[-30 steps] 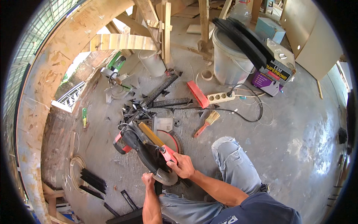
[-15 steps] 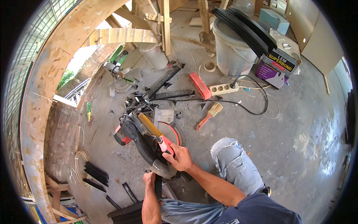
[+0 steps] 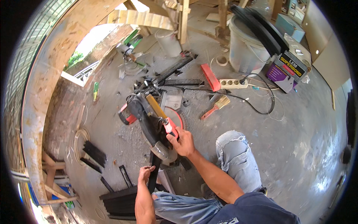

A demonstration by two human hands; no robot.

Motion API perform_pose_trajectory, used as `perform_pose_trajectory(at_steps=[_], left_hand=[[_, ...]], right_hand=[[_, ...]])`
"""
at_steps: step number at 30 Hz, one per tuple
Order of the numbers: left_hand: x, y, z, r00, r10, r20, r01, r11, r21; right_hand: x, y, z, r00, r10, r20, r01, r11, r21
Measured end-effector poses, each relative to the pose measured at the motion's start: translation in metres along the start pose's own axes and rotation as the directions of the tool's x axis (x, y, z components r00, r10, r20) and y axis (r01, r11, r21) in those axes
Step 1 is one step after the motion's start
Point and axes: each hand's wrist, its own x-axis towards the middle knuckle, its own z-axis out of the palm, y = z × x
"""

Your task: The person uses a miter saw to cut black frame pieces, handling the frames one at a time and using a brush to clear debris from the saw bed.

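Note:
A miter saw (image 3: 141, 112) with a black arm, a yellow bar and a clear-looking curved guard sits on the floor before me. My right hand (image 3: 182, 142) is closed round its red handle (image 3: 170, 127), at the right of the saw arm. A long black strip (image 3: 153, 177) runs from under the guard back toward my lap. My left hand (image 3: 146, 173) is closed at the strip's left edge, just nearer to me than the guard; its fingertips are partly hidden. The blade cannot be made out behind the guard.
Black offcuts (image 3: 147, 87) lie heaped beyond the saw. Farther right are a power strip (image 3: 233, 83), a paintbrush (image 3: 216, 107), a white bucket (image 3: 242, 56) and a purple-and-black box (image 3: 287, 71). More black strips (image 3: 119, 203) lie by my left forearm, near coiled cable (image 3: 80, 145).
My left hand has slid back a little from the saw along the strip. The whole view has shifted somewhat; my right hand stays on the handle.

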Motion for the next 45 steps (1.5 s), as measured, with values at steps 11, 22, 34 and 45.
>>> perform_pose_trajectory(at_steps=[11,22,34,45], left_hand=[[-0.062,-0.022,-0.042,0.994,0.107,-0.038,-0.105,0.994,0.039],[-0.090,-0.073,-0.075,0.848,0.357,-0.391,-0.444,0.882,-0.157],[-0.119,-0.061,-0.067,0.750,0.367,-0.550,-0.518,0.844,-0.142],[-0.117,-0.058,-0.076,0.756,0.321,-0.571,-0.459,0.881,-0.113]], right_hand=[[0.002,0.004,0.000,0.999,-0.005,-0.051,0.005,1.000,0.004],[0.001,0.004,0.034,0.998,-0.057,0.003,0.057,0.998,0.032],[0.191,0.016,0.029,0.912,0.180,0.368,-0.295,0.912,0.284],[0.195,-0.076,0.041,0.942,0.255,0.220,-0.253,0.967,-0.038]])
